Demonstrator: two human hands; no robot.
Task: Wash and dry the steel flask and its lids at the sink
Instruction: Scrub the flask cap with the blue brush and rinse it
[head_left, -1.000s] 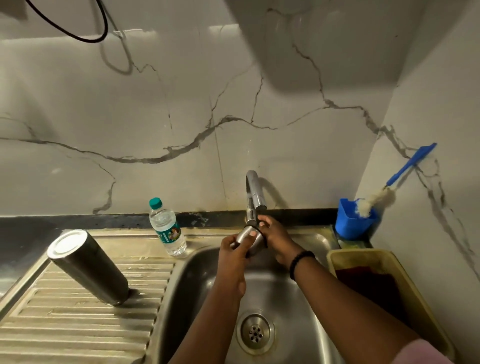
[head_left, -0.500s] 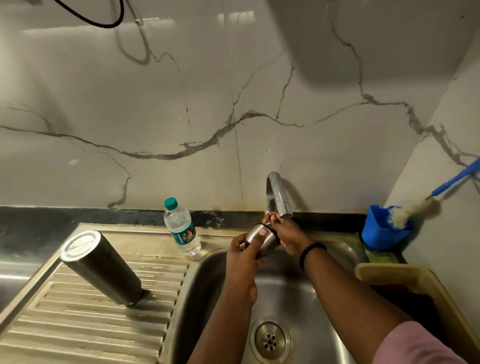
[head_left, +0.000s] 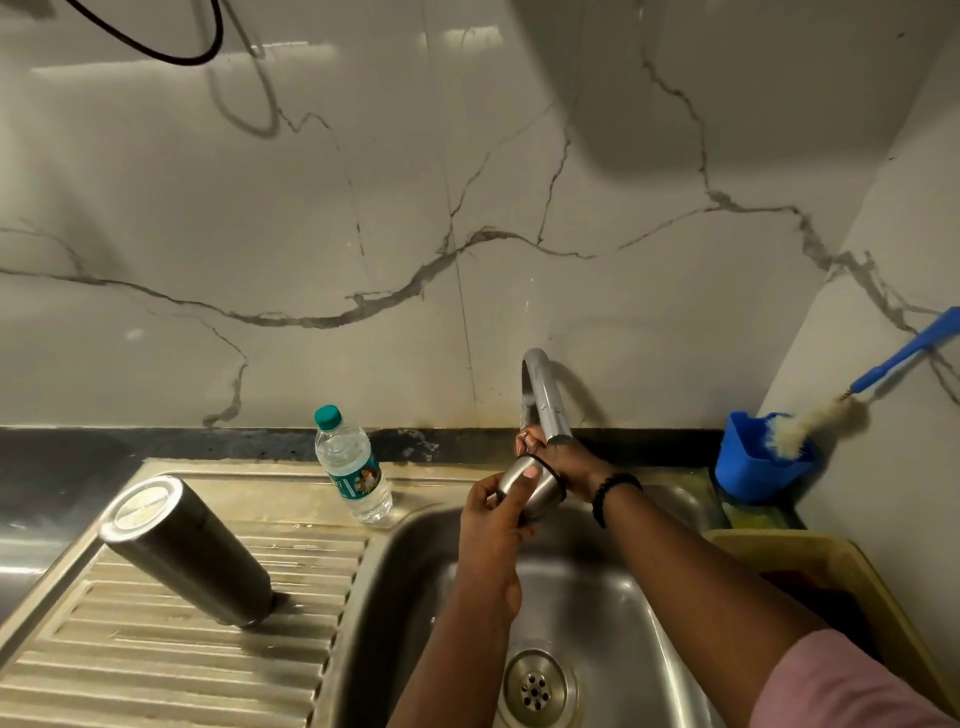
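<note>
The steel flask (head_left: 187, 551) stands upside down on the ribbed draining board (head_left: 156, 665), left of the sink. My left hand (head_left: 493, 525) grips a steel cup-shaped lid (head_left: 535, 488) with a dark rim, held just under the tap spout (head_left: 545, 400) above the sink bowl (head_left: 597, 597). My right hand (head_left: 561, 457) is behind the lid, fingers on its rim and near the spout's end. A black band circles my right wrist. Whether water is running I cannot tell.
A small plastic water bottle (head_left: 353, 467) with a green cap stands on the sink's back edge. A blue holder (head_left: 753, 462) with a bottle brush (head_left: 831, 410) sits at the back right. A yellowish tub (head_left: 852, 577) lies right of the bowl. The drain (head_left: 535, 686) is below my arms.
My view has swung left and slightly up. Both hands keep the lid under the spout, with my left thumb now across the lid's side. The flask has not moved.
</note>
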